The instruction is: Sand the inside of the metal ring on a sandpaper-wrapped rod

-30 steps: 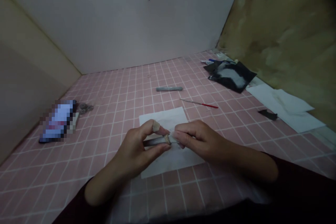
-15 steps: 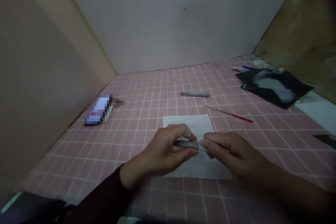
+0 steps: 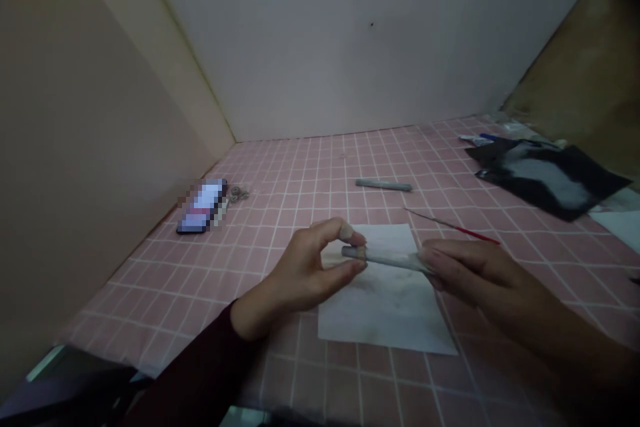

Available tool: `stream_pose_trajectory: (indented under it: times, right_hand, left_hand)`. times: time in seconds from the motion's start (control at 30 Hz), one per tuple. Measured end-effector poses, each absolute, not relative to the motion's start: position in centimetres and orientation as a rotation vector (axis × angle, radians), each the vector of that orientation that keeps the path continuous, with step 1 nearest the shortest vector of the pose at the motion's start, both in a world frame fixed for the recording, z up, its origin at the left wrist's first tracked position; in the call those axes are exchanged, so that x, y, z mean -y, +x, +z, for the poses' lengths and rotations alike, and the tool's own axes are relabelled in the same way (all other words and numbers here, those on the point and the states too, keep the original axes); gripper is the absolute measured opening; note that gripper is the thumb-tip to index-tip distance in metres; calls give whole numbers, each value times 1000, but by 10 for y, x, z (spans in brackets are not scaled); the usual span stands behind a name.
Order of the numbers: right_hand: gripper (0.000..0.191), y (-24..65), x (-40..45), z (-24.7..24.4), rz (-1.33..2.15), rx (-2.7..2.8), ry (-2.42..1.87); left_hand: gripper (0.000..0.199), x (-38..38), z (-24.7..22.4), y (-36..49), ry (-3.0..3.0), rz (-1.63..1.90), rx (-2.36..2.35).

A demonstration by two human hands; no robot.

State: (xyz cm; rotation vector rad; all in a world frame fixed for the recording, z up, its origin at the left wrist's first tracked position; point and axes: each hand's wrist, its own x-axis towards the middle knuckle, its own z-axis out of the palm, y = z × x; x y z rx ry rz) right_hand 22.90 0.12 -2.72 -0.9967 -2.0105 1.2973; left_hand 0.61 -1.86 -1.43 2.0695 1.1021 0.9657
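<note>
Left-hand grip (image 3: 306,273), in the head view, is bending into a C, its thumb and fingertip closing to a narrow gap and seeming to pinch a small tan ring-like band (image 3: 362,253). Right-hand grip (image 3: 473,273) is closing firmly, thumb against fingers, on the other end of a slim, round, pale grey rod (image 3: 393,259). That rod is running between the hands, passing through or under the band, its blunt far end pointing into the curl of the left hand. It is hovering above a smudged white paper sheet (image 3: 387,323), which is lying flat on a pink bench (image 3: 280,207) patterned with white gridlines. A pale wrapping (image 3: 346,232) is circling one left finger.

Beyond the paper, a short grey stick (image 3: 383,185) is resting crosswise, and a thin metal tool with a red handle (image 3: 477,234) is lying just beyond the right hand. A pixelated dark-edged phone (image 3: 203,207) is sitting on the left, beside several small grey rings (image 3: 239,195). Far right, a black sheet with whitish dust (image 3: 550,177) is spreading unevenly.
</note>
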Motion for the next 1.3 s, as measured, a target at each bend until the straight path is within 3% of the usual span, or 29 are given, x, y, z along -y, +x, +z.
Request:
stream_pose_trajectory:
  times: [1.3]
  right_hand:
    - [40,231,-4,-28,1370,1937,-984]
  left_hand:
    - [16,21,-12,6,2255,965,-1181]
